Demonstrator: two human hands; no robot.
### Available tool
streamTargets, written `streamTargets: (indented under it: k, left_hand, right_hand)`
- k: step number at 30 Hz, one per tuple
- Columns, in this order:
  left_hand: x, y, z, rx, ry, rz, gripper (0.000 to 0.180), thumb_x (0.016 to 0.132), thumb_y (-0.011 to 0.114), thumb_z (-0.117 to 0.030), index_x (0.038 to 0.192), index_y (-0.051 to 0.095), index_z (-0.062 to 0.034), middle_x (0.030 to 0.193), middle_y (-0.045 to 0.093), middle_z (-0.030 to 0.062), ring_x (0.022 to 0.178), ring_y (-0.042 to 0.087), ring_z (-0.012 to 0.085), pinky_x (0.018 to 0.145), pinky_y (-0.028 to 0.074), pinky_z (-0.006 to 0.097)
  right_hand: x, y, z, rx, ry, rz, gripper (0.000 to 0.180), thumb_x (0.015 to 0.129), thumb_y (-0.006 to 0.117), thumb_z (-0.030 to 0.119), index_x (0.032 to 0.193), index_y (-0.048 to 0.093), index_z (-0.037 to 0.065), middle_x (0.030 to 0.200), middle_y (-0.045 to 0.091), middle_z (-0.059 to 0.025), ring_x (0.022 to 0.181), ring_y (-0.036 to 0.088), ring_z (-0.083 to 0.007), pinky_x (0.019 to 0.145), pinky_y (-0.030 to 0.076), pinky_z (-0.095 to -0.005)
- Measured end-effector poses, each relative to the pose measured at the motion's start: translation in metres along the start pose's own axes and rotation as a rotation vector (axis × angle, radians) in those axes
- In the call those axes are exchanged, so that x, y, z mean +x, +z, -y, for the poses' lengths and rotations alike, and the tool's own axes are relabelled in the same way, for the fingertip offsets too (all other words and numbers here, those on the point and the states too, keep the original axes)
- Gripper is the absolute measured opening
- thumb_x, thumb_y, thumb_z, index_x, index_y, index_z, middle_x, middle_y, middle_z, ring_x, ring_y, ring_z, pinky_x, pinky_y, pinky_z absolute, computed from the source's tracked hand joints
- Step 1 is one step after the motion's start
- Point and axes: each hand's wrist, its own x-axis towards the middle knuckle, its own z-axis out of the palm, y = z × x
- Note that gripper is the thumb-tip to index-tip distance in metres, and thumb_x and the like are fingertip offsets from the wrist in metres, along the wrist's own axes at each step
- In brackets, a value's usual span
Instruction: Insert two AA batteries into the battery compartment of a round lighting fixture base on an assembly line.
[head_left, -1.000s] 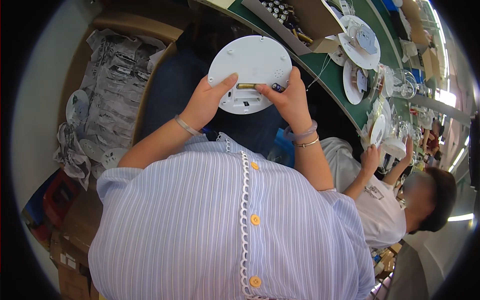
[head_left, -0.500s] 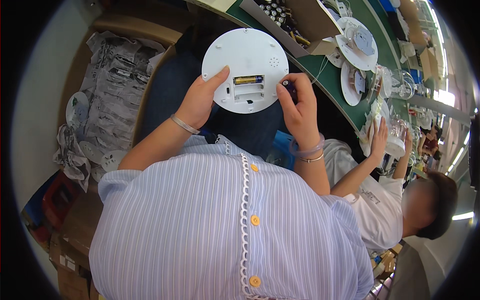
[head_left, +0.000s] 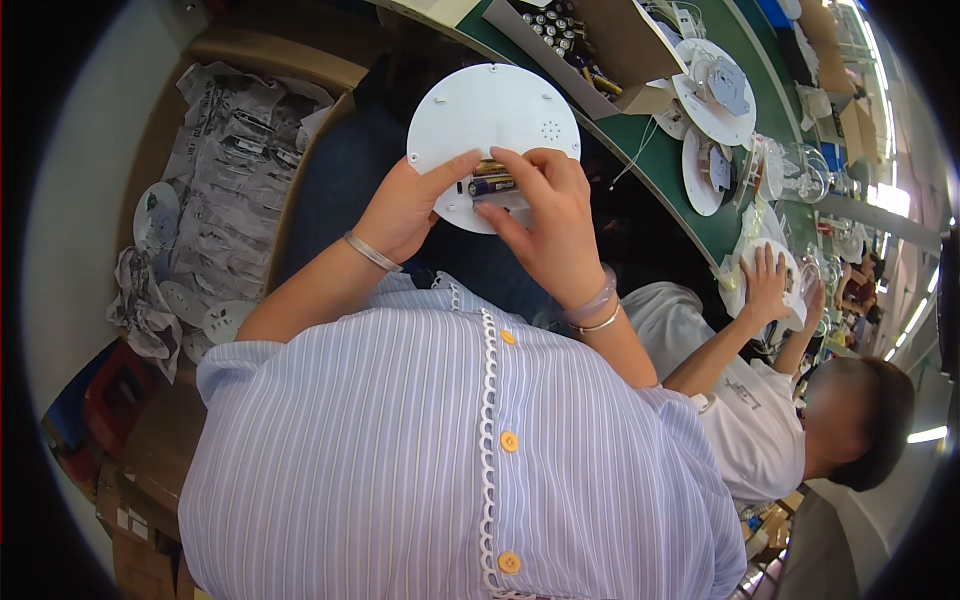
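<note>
Green workbench (head_left: 700,215) curves past a cardboard box (head_left: 590,50) of batteries, and nearer than that box the left hand (head_left: 405,205) grips a round white disc (head_left: 490,130) while right hand (head_left: 545,220) fingers press a battery (head_left: 492,184) into it.

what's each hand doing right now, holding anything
Left hand: closed on the edge of the white round disc, holding it up.
Right hand: fingertips pressing a battery into the disc's slot.
</note>
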Motion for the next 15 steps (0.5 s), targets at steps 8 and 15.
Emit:
streamTargets:
  k: [8, 15]
  left_hand:
    - [-0.002, 0.001, -0.006, 0.031, -0.042, 0.158, 0.054, 0.074, 0.063, 0.001, 0.123, 0.041, 0.0026, 0.118, 0.052, 0.0136, 0.107, 0.053, 0.0203, 0.091, 0.043, 0.032]
    - [-0.006, -0.005, -0.005, 0.118, -0.005, 0.127, 0.056, 0.077, 0.062, -0.001, 0.126, 0.037, 0.0023, 0.123, 0.049, 0.0123, 0.114, 0.047, 0.0201, 0.097, 0.037, 0.032]
  right_hand:
    - [0.009, -0.051, 0.052, 1.135, -0.397, 0.298, 0.035, 0.083, 0.058, 0.034, 0.066, 0.056, 0.004, 0.067, 0.054, -0.0079, 0.056, 0.050, -0.0206, 0.053, 0.040, -0.0311]
    - [0.010, -0.041, 0.078, 1.271, -0.508, 0.313, 0.030, 0.078, 0.064, 0.031, 0.066, 0.056, 0.004, 0.066, 0.053, -0.0060, 0.056, 0.050, -0.0197, 0.050, 0.038, -0.0297]
